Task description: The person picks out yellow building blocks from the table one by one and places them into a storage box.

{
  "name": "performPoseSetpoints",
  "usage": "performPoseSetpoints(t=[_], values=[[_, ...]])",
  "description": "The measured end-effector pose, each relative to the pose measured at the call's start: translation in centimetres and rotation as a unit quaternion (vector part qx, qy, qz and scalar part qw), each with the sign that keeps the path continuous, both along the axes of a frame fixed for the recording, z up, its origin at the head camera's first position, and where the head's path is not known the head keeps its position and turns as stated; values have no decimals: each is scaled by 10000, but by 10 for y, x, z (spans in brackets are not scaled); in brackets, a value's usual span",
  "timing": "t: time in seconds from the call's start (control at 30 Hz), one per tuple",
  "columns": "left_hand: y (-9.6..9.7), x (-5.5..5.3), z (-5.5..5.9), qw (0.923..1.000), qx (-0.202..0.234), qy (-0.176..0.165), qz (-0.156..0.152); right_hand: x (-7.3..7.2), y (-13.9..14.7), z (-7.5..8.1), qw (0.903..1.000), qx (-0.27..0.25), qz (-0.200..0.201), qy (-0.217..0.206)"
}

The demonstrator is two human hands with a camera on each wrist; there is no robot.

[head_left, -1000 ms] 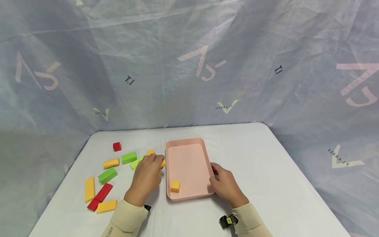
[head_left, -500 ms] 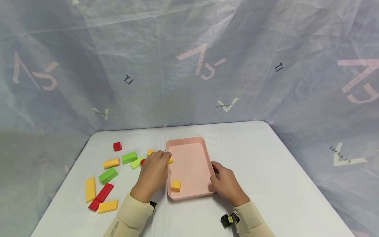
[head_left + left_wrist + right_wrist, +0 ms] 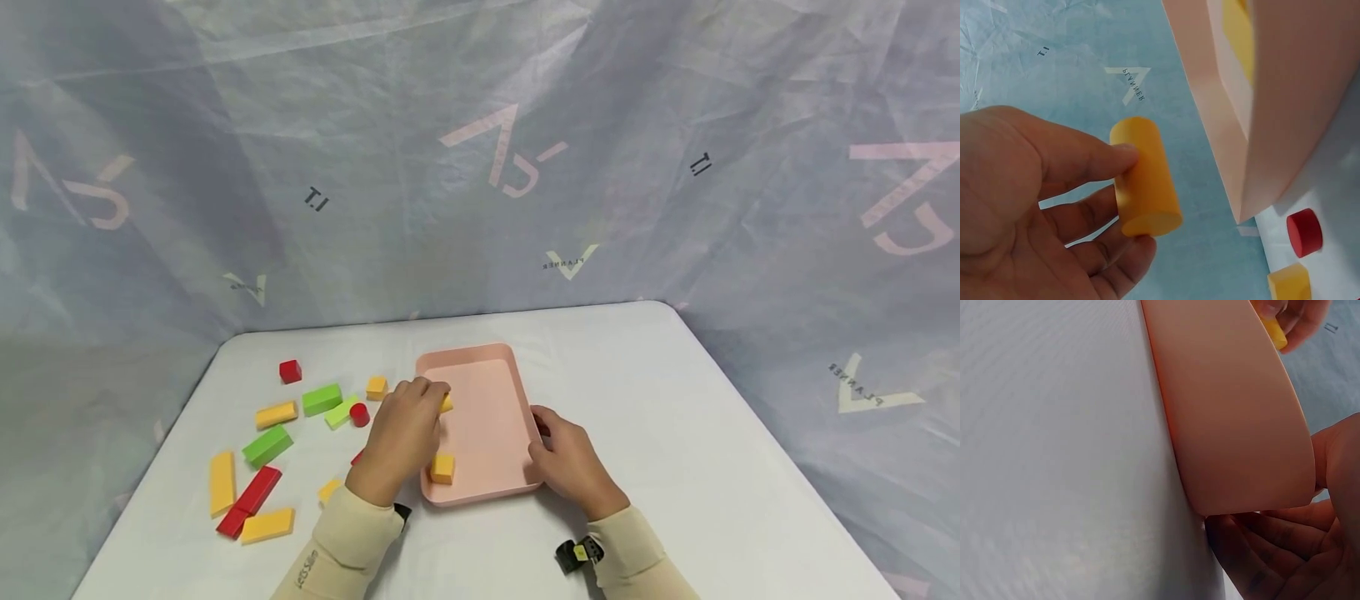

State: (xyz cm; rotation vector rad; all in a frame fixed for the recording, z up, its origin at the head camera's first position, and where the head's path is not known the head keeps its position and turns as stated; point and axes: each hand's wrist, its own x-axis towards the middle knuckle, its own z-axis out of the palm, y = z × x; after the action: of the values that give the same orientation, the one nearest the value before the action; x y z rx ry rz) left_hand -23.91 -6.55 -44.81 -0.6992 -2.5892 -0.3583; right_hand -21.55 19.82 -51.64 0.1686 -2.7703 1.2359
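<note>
In the head view my left hand (image 3: 405, 435) is over the left side of a pink tray (image 3: 487, 425). Thumb and fingers grip a yellow cylinder block (image 3: 1146, 181), held tilted in the air above the tray floor. A yellow cube (image 3: 442, 469) lies in the tray's near left corner. My right hand (image 3: 572, 460) pinches the tray's right wall near its front corner; the right wrist view shows the fingers curled against the outside of the wall (image 3: 1241, 419), with part of the thumb hidden behind it.
Left of the tray lie a red cylinder (image 3: 359, 415), an orange cube (image 3: 377, 387), several green blocks (image 3: 322, 399), an orange cylinder (image 3: 276, 415), a red cube (image 3: 290, 372), red blocks (image 3: 258, 490) and flat yellow blocks (image 3: 267, 527). A printed grey curtain (image 3: 480, 167) hangs behind the white table (image 3: 675, 433).
My left hand has carried the yellow cylinder rightward from beside the tray to above it, uncovering the red cylinder and the orange cube. The right hand stays on the tray.
</note>
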Motion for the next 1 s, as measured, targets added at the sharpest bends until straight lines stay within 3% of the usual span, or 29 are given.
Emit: performPoseSetpoints(t=[0.47, 1.0], values=[[9, -3, -14, 9980, -232, -584, -28, 3, 0, 3, 10000, 77, 25, 48], [11, -8, -23, 9976, -287, -634, -24, 0, -2, 3, 10000, 26, 59, 53]])
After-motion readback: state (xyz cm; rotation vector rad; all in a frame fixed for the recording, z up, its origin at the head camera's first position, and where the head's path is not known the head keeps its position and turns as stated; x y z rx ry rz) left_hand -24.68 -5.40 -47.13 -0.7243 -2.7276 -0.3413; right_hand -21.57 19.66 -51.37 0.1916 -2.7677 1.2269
